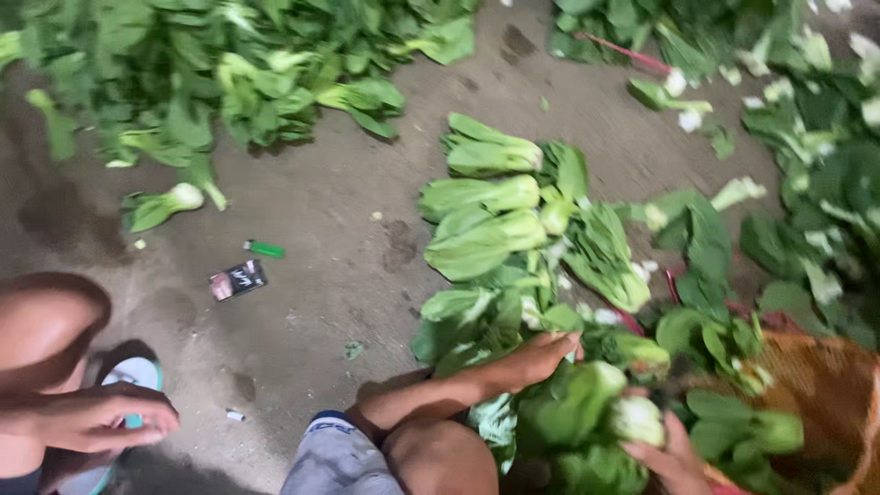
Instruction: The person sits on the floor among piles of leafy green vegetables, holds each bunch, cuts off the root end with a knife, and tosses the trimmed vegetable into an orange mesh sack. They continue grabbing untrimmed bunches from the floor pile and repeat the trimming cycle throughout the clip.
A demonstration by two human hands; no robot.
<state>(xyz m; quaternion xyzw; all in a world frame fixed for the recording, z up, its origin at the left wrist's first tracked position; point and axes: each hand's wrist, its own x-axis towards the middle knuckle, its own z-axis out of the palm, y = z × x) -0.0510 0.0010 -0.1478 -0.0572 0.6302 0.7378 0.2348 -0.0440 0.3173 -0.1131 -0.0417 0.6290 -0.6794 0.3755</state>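
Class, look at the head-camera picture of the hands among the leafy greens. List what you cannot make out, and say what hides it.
- Right hand: cut off by the bottom edge; its grip on the pale-stemmed greens is unclear.
- Left hand: fingertips hidden among leaves.
- Basket: cut off at the right edge, inside covered by greens.
- Small dark packet: too small and blurred to identify.
- Another person's hand: blurred.

Leafy greens point(486, 240) everywhere, deep green leaves with pale, whitish-green stalks. The ground point(321, 211) is dull brown with darker blotches. A bright green lighter point(265, 248) lies beside a black packet point(238, 280). The basket point(839, 394) is orange-brown weave; the shorts point(335, 458) are grey.
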